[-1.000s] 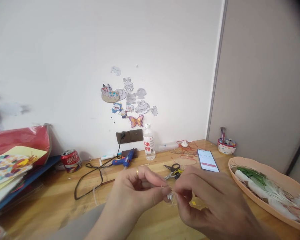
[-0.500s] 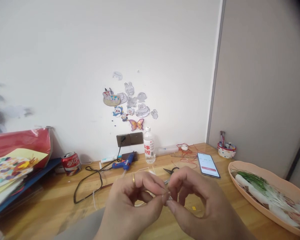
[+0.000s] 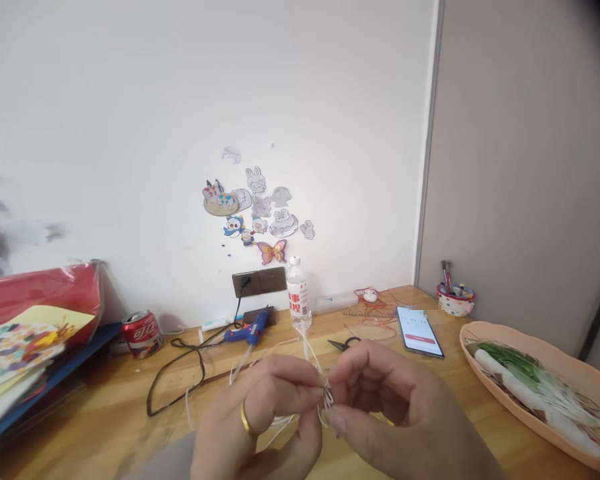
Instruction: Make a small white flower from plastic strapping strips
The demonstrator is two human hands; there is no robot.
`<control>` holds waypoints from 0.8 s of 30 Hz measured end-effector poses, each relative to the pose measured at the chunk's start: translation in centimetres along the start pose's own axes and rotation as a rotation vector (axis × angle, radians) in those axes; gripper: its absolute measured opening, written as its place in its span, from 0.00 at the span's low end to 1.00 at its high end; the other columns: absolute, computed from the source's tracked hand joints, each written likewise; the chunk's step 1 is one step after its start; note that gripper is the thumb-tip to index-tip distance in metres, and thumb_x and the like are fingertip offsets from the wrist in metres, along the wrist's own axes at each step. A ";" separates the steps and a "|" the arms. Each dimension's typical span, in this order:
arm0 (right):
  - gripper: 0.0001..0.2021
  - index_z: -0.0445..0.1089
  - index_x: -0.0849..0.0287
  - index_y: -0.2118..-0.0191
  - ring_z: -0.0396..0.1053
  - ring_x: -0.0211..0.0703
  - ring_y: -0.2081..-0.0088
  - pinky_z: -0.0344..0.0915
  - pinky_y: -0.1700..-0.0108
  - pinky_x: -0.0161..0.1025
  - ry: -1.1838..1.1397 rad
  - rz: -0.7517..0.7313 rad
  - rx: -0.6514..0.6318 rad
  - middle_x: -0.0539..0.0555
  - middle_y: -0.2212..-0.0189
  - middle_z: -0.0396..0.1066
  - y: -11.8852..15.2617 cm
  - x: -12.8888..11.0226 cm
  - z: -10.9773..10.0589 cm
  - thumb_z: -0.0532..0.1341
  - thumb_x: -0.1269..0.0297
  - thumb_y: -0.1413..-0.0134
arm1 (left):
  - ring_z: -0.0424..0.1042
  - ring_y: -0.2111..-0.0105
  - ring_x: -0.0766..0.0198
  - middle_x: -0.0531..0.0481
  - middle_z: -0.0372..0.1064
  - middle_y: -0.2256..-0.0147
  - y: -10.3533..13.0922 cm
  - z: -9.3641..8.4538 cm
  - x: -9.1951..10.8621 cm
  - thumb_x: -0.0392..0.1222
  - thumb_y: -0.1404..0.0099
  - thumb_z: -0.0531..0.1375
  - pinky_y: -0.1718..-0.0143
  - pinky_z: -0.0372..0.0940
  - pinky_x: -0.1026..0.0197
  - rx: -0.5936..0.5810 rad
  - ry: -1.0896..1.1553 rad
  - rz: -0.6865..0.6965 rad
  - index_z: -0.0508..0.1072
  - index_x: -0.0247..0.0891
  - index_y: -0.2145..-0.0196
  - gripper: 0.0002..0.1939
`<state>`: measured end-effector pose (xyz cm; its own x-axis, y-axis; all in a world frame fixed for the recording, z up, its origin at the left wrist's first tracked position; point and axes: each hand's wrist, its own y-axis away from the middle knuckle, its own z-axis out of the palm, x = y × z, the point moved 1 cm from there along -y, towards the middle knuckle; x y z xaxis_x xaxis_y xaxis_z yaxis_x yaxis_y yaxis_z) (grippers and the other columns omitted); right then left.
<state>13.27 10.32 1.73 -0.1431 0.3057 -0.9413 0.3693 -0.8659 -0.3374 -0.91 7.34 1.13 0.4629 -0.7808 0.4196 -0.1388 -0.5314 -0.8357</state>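
A small bundle of looped white cord sits between my two hands, low in the middle of the view. My left hand, with a gold ring on one finger, pinches the cord between thumb and fingertips. At the right edge of the loops, my right hand has its thumb and curled fingers close together on the cord. Loose white strands trail below and behind my left hand. Black-handled scissors lie just beyond my right hand, partly hidden by it.
Behind the hands stand a water bottle and a blue glue gun with a black cable. A phone, red cord and a pink tray are to the right. A red can stands left.
My left hand has turned, bringing its ring lower and nearer. The white loops now show between my fingertips, and more white strands are visible behind my left hand.
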 end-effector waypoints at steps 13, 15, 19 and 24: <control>0.05 0.67 0.55 0.70 0.64 0.31 0.77 0.62 0.77 0.26 0.197 -0.248 0.057 0.45 0.79 0.66 -0.2 0.0 -1.1 0.58 0.72 0.54 | 0.71 0.68 0.63 0.52 0.71 0.67 0.2 -0.5 -0.1 0.19 0.50 0.55 0.69 0.69 0.64 -0.112 -0.015 0.029 0.67 0.47 0.63 0.23; 0.07 0.70 0.54 0.69 0.66 0.31 0.76 0.63 0.76 0.25 0.270 -0.333 0.063 0.45 0.78 0.69 -0.2 0.0 -1.1 0.59 0.73 0.54 | 0.71 0.68 0.63 0.52 0.71 0.66 0.3 -0.6 -0.2 0.20 0.50 0.56 0.69 0.69 0.64 -0.100 -0.027 0.017 0.67 0.47 0.62 0.23; 0.10 0.72 0.53 0.69 0.69 0.30 0.76 0.66 0.75 0.23 0.380 -0.432 0.047 0.44 0.76 0.73 0.0 -0.5 -1.3 0.61 0.77 0.57 | 0.72 0.68 0.63 0.51 0.72 0.66 0.5 -0.3 -0.2 0.21 0.49 0.57 0.70 0.70 0.65 -0.086 -0.016 0.012 0.70 0.47 0.62 0.22; 0.11 0.73 0.54 0.68 0.71 0.31 0.74 0.68 0.71 0.23 0.500 -0.528 0.090 0.44 0.75 0.74 0.4 -1.0 -1.4 0.61 0.77 0.57 | 0.74 0.70 0.61 0.48 0.74 0.70 0.9 -0.4 -0.4 0.35 0.42 0.57 0.71 0.71 0.65 0.068 0.100 -0.077 0.75 0.46 0.68 0.08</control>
<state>14.80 10.22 2.53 0.1630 0.8169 -0.5533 0.2875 -0.5758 -0.7654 -1.55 7.05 0.38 0.3803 -0.7691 0.5137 -0.0447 -0.5701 -0.8204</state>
